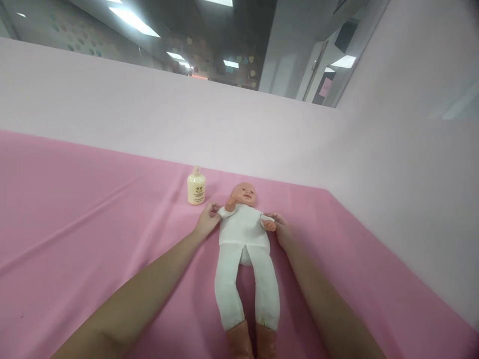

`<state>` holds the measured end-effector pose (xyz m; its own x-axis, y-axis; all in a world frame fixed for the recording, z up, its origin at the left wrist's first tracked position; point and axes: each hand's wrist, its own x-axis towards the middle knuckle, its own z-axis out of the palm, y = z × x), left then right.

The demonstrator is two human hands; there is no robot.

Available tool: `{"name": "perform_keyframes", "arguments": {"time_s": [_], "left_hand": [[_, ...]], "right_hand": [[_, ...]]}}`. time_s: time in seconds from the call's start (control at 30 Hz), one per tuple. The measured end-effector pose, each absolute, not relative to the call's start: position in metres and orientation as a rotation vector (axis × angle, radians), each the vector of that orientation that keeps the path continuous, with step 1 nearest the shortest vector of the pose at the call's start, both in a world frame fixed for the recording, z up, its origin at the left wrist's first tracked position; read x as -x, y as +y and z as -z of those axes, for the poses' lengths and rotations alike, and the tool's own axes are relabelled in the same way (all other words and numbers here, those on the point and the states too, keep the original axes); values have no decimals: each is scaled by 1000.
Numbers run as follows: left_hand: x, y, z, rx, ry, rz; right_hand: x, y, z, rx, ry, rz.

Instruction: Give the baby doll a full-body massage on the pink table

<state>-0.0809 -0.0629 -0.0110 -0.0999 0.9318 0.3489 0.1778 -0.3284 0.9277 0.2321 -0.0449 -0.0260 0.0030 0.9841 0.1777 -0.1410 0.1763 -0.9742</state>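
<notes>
A baby doll (245, 224) in a white cloth body lies on its back, its bare head toward the wall and its legs toward me. My left hand (208, 219) is at the doll's arm on the left side, fingers and thumb closed at the white sleeve. On the other side my right hand (280, 227) closes around the doll's other arm, the fingertips partly hidden behind the sleeve. A cream pump bottle (196, 188) with dark print stands upright just beyond my left hand, not touching it.
Pink cloth (93, 199) with a few creases covers the surface under the doll. A white wall (224, 134) rises along the far edge, with a window (209, 45) above it. Another white wall (411, 174) closes the right side.
</notes>
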Motion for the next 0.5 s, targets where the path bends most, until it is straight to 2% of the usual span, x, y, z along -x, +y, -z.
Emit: {"name": "perform_keyframes", "arguments": {"time_s": [0.23,0.5], "left_hand": [[83,-61,14,-1669,1388,-1458],[82,-59,13,-1858,1336,-1485]], "right_hand": [[-232,-44,27,1031,-1315,-991],[-223,-55,18,1069,-1413,-737]]}}
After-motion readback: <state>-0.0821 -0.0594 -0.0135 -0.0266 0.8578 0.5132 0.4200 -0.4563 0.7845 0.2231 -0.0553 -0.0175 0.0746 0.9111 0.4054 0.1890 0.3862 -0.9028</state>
